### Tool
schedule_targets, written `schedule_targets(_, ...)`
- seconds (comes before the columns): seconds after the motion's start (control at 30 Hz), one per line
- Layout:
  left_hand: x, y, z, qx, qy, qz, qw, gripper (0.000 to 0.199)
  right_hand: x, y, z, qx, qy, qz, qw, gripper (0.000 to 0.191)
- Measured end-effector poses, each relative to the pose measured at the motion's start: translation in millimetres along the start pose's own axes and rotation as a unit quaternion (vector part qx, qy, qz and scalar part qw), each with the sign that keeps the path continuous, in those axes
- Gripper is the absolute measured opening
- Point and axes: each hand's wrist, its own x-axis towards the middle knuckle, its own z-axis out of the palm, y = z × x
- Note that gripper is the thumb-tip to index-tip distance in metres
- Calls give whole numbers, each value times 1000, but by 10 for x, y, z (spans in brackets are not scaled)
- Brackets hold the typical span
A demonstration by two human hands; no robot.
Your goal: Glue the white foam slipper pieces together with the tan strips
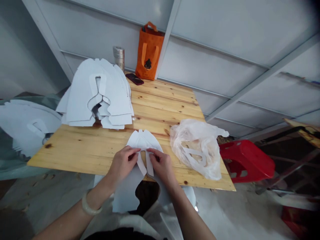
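Note:
My left hand (123,163) and my right hand (161,165) both grip a white cut-out sheet (143,140) at the table's front edge. Its shaped strips pass between my fingers, and its lower part (125,196) hangs over the edge towards my lap. The sheet's material is hard to tell, perhaps paper or thin foam. Behind my hands, a tall stack of similar white cut-outs (100,96) lies on the pine wooden table (162,103). A clear plastic bag (197,150) holding pale shapes lies to the right of my right hand.
A further heap of white cut-outs (27,125) lies beyond the table's left edge. At the back stand an orange bag (149,53) and a metal flask (119,57), with a dark phone (134,79) lying flat. A red plastic stool (246,160) sits past the right edge.

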Motion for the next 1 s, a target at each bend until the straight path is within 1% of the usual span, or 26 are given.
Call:
schedule_targets(0.1, 27, 74, -57, 63, -32, 3, 998, 27, 0, -5, 1, 1, -1, -6, 1000, 39)
schedule_targets(0.23, 161, 195, -201, 171, -91, -8, 981, 26, -8, -5, 3, -7, 6, -9, 1000, 39)
schedule_targets(0.33, 317, 211, -297, 184, -168, 7, 968, 25, -11, -8, 0, -12, 12, -11, 1000, 39)
schedule_targets(0.4, 400, 183, -326, 164, -198, 25, 966, 28, -11, -15, -4, -13, 10, -8, 1000, 39)
schedule_targets(0.47, 439, 141, -327, 138, -196, 31, 970, 29, -9, -24, -8, -16, 9, -2, 1000, 39)
schedule_targets(0.63, 396, 57, -289, 64, -151, 28, 986, 29, -8, -23, -5, -25, 8, -3, 1000, 40)
schedule_targets(0.73, 384, 39, -274, 45, -135, 22, 990, 29, -9, -16, 0, -27, 6, -3, 1000, 42)
schedule_targets(0.8, 394, 41, -271, 42, -139, 20, 989, 31, -11, -17, 4, -31, 3, -3, 1000, 42)
schedule_targets(0.87, 404, 46, -275, 48, -155, 19, 987, 34, -14, -21, 9, -35, 6, -5, 999, 42)
schedule_targets(0.93, 403, 49, -291, 68, -168, 23, 983, 35, -16, -25, 14, -36, 10, -11, 999, 41)
schedule_targets(1.0, 399, 51, -319, 94, -167, 30, 981, 36, -18, -29, 16, -34, 15, -17, 999, 41)
